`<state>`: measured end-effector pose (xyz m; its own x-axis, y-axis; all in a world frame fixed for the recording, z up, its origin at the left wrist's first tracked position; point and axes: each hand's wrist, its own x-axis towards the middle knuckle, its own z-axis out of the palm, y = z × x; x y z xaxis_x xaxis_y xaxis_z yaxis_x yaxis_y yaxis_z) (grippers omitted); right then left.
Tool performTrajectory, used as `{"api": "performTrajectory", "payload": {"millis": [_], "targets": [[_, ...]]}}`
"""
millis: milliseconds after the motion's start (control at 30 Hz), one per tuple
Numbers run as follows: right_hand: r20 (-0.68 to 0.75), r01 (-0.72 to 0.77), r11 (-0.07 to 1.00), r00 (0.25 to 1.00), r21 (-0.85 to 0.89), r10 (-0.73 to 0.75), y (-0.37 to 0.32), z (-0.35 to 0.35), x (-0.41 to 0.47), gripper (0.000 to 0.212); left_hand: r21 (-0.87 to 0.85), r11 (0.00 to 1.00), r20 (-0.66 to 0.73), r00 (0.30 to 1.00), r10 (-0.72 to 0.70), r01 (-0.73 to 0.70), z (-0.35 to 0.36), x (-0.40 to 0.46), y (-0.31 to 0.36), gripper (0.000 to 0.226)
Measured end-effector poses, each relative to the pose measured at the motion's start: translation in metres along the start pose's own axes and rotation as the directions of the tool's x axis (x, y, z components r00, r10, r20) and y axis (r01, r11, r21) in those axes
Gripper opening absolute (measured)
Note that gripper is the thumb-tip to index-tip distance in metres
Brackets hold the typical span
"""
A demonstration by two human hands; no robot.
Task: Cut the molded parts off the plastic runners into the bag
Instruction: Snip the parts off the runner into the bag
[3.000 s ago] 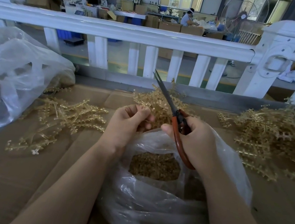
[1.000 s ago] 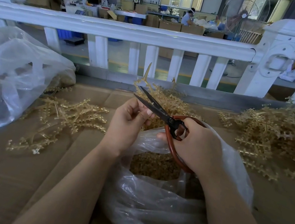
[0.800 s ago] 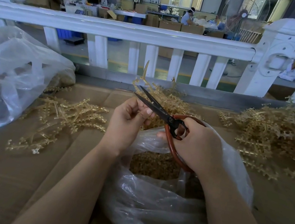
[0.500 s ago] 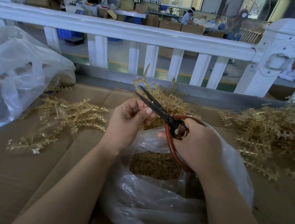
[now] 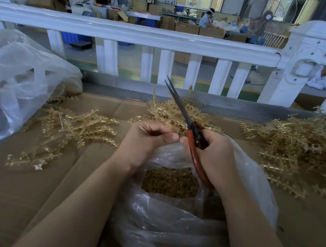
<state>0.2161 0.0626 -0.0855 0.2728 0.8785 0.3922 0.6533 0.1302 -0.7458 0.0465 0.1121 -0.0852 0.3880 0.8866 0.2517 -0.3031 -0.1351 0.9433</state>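
Head view: both my hands meet over the open bag, scissors raised with blades together.

Nearest me, directly under my wrists, the clear plastic bag (image 5: 170, 239) sits on the cardboard surface (image 5: 16, 196), its mouth open on a heap of cut golden parts (image 5: 169, 181). My left hand (image 5: 146, 140) has its fingers curled in, thumb against fingertips; I cannot tell what it pinches. My right hand (image 5: 215, 153) grips the red-handled scissors (image 5: 188, 123), blades closed and pointing up and away. Left of my left hand lie loose runners (image 5: 70, 129); beyond the hands sits another runner heap (image 5: 172, 112), and right of my right hand a large pile (image 5: 307, 156). Far left slumps a second plastic bag (image 5: 9, 84), with a white railing (image 5: 130, 31) beyond.
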Motion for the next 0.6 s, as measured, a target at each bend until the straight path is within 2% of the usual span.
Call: {"api": "performTrajectory", "payload": {"millis": [67, 133, 367, 533, 600], "targets": [[0.004, 0.017, 0.999, 1.000, 0.037, -0.017, 0.0011, 0.0009, 0.0011, 0.015, 0.006, 1.000, -0.007, 1.000, -0.008, 0.008, 0.0004, 0.0002, -0.0013, 0.019], [0.006, 0.032, 0.997, 0.999, 0.073, -0.033, 0.0017, 0.0021, 0.0010, 0.015, -0.005, 1.000, 0.000, 1.000, -0.025, 0.025, 0.0000, 0.0007, -0.0029, 0.026], [-0.004, 0.040, 0.988, 0.999, 0.152, -0.040, 0.0019, 0.0035, 0.0018, 0.017, 0.072, 0.997, 0.053, 0.998, -0.032, 0.028, -0.0001, 0.0003, -0.0030, 0.009], [-0.019, 0.057, 0.983, 0.998, 0.173, -0.055, -0.0009, 0.0020, 0.0000, 0.017, 0.050, 0.999, 0.026, 0.999, -0.021, 0.019, -0.0004, -0.0004, 0.0027, 0.020], [-0.018, 0.071, 0.988, 0.997, 0.141, -0.069, -0.0012, 0.0018, -0.0001, 0.015, 0.058, 0.998, 0.018, 1.000, -0.004, 0.003, 0.0008, -0.0003, 0.0027, 0.013]]}}
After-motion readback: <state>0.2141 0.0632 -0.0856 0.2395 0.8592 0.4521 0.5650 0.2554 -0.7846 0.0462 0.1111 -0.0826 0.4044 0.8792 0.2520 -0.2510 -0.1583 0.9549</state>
